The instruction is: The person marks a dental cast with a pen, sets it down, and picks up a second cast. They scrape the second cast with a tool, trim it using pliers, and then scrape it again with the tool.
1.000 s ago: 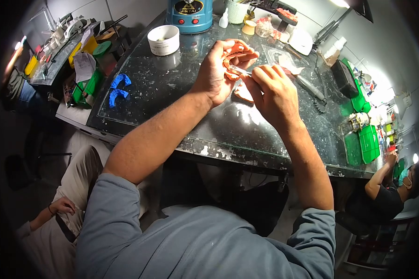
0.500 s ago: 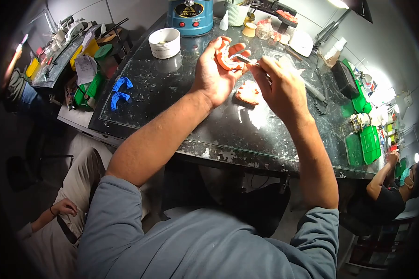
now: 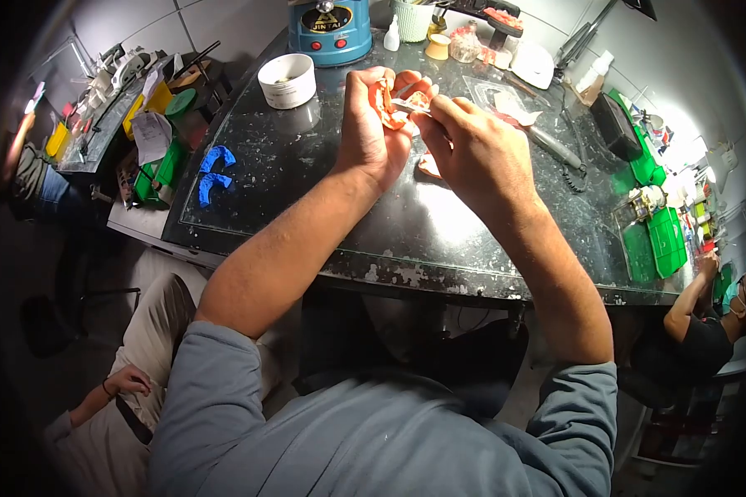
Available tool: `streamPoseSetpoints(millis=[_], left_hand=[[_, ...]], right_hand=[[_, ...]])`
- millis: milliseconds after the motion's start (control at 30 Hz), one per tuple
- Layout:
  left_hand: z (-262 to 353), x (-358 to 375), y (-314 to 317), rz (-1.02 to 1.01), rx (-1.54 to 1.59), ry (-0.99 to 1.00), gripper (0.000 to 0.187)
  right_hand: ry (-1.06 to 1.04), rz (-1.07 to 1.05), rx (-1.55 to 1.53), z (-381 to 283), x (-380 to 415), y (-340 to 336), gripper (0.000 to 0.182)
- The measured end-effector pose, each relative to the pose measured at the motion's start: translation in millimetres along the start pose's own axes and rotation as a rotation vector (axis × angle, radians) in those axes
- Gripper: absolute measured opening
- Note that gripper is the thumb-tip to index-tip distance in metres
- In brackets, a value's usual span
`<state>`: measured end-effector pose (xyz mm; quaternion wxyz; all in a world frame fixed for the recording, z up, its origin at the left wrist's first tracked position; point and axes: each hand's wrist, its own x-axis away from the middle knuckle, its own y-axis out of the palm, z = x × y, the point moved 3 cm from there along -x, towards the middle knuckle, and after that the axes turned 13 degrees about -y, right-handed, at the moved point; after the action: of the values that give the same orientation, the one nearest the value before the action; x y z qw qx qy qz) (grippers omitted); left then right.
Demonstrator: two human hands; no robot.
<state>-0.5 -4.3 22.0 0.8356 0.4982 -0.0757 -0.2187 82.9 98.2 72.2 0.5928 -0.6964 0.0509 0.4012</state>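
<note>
Scraping, seemingly, over the counter (image 3: pixel 290 195), beyond its near edge; left hand (image 3: pixel 368 139) grips the orange piece (image 3: pixel 383 103); right hand (image 3: pixel 482 147) pinches a slim tool (image 3: pixel 409 108); the next stroke calls for steadiness.

Shirt (image 3: pixel 365 447) plain, soft gray with bit of blue. Left sleeve (image 3: pixel 211 373) and right sleeve (image 3: pixel 576 414) same color as shirt, both ending near elbows, with folded-looking band at far end. Lots of soft wrinkles on both sleeves. Thin dark lines across shirt, tiny pale dot near middle. Lower arms bare. Left hand (image 3: pixel 371 137) and right hand (image 3: pixel 489 153) bare too, with short nails too small to see well.
</note>
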Motion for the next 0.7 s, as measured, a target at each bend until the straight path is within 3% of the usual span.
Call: streamPoseSetpoints(millis=[167,600,700], left_hand=[[0,-3,-3,-0.06,0.05,0.009,0.024],[-3,-4,-5,0.022,0.033,0.047,0.023],[-2,-6,-5,-0.068,0.022,0.035,0.022]], right_hand=[[-0.199,0.133,0.101,0,0,6,0.013],[-0.167,0.012,0.079,5,3,12,0.02],[-0.128,0.019,-0.02,5,3,13,0.02]])
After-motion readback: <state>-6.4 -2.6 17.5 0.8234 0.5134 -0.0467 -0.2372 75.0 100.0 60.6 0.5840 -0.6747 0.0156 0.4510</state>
